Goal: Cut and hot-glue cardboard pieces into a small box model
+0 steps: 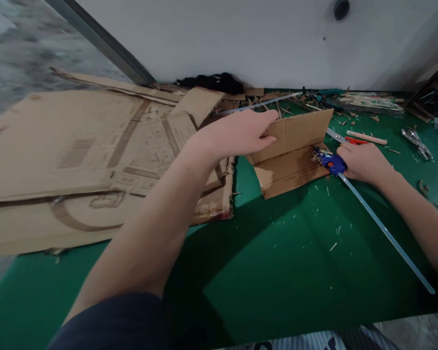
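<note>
My left hand (253,131) grips the left end of a folded cardboard piece (299,132), thumb on the near side. One panel of it stands up and the other lies toward me on the green table. In my right hand (363,158) is a blue hot glue gun (332,162), its nozzle end at the right part of the cardboard's fold. A long translucent glue stick (387,236) sticks out of the back of the gun, slanting down to the right. The fingers around the gun's handle are partly hidden.
Large flattened cardboard sheets (83,146) cover the left side. Beyond my right hand lie a utility knife (336,135), a pale stick (367,137) and a clear-wrapped item (416,143). Scraps and thin sticks (368,101) line the white wall (270,43).
</note>
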`<control>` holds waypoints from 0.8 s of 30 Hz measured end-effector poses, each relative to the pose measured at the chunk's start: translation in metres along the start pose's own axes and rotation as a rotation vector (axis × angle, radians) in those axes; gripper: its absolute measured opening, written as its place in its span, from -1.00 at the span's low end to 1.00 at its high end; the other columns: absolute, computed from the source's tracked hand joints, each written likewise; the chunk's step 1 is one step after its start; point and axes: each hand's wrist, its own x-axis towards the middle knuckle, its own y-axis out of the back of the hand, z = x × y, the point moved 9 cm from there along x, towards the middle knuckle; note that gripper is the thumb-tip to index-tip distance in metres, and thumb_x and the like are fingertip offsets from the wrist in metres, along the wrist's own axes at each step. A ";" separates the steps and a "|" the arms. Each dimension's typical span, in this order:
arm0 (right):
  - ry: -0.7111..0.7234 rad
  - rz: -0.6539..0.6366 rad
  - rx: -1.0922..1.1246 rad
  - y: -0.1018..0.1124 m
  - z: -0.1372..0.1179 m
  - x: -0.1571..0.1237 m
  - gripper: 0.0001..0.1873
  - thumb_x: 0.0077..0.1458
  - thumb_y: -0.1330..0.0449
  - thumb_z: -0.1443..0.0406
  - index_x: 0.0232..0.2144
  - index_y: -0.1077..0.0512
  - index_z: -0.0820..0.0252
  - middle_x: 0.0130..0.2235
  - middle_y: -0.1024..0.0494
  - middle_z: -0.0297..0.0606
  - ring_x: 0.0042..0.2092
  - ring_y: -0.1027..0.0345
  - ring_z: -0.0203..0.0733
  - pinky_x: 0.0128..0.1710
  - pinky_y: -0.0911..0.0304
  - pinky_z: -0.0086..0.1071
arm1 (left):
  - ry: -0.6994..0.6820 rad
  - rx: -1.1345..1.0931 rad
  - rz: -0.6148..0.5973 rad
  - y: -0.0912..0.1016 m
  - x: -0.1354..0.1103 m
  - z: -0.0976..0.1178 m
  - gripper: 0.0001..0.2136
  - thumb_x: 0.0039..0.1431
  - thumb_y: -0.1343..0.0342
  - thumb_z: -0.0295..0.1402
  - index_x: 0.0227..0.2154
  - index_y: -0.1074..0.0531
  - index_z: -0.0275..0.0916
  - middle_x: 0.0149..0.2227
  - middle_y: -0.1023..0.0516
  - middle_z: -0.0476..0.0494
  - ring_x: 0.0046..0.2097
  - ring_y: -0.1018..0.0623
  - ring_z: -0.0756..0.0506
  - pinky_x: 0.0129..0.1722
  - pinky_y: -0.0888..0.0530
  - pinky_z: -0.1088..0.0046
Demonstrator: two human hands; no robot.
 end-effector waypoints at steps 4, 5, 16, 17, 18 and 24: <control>0.001 0.010 0.016 0.001 -0.007 0.003 -0.66 0.24 -0.03 0.18 -0.16 -0.46 0.31 -0.17 -0.58 0.01 -0.32 -0.35 -0.06 -0.43 0.26 -0.28 | 0.012 -0.006 0.006 0.001 -0.001 0.001 -0.78 0.31 0.03 -0.15 -0.12 -0.30 -0.17 -0.28 -0.53 -0.21 -0.20 -0.58 -0.28 -0.33 -0.34 0.32; -0.001 0.009 0.019 0.002 -0.008 0.004 -0.65 0.25 -0.03 0.17 -0.14 -0.46 0.31 -0.16 -0.58 0.01 -0.31 -0.36 -0.05 -0.43 0.26 -0.27 | 0.012 -0.010 0.009 0.002 -0.001 0.001 -0.78 0.32 0.03 -0.15 -0.13 -0.30 -0.16 -0.27 -0.53 -0.21 -0.20 -0.58 -0.27 -0.33 -0.34 0.32; 0.046 0.002 0.032 0.007 -0.026 0.008 -0.72 0.25 -0.07 0.21 -0.16 -0.43 0.31 -0.18 -0.57 0.00 -0.37 -0.31 -0.12 -0.42 0.24 -0.29 | 0.038 0.000 -0.007 0.002 -0.002 0.002 -0.81 0.31 0.03 -0.18 -0.12 -0.28 -0.15 -0.28 -0.52 -0.22 -0.11 -0.58 -0.31 -0.27 -0.40 0.31; 0.051 0.004 0.035 0.008 -0.028 0.008 -0.73 0.25 -0.07 0.21 -0.16 -0.43 0.30 -0.19 -0.56 0.00 -0.37 -0.32 -0.12 -0.42 0.24 -0.29 | 0.039 -0.002 -0.005 0.002 -0.002 0.002 -0.81 0.31 0.02 -0.19 -0.12 -0.28 -0.15 -0.29 -0.52 -0.22 -0.10 -0.58 -0.32 -0.26 -0.41 0.30; 0.057 0.003 0.039 0.008 -0.030 0.009 -0.73 0.24 -0.08 0.21 -0.15 -0.42 0.30 -0.19 -0.56 0.00 -0.36 -0.33 -0.11 -0.43 0.25 -0.29 | 0.040 -0.003 -0.004 0.002 -0.002 0.002 -0.81 0.31 0.02 -0.18 -0.12 -0.29 -0.15 -0.29 -0.51 -0.22 -0.11 -0.58 -0.32 -0.25 -0.41 0.30; 0.067 -0.009 0.057 0.011 -0.040 0.012 -0.79 0.23 -0.10 0.24 -0.19 -0.41 0.29 -0.19 -0.57 0.00 -0.35 -0.37 -0.08 -0.43 0.26 -0.29 | 0.043 0.005 -0.005 0.000 0.000 -0.002 -0.76 0.31 0.04 -0.15 -0.10 -0.29 -0.17 -0.33 -0.46 -0.19 -0.14 -0.57 -0.30 -0.25 -0.40 0.31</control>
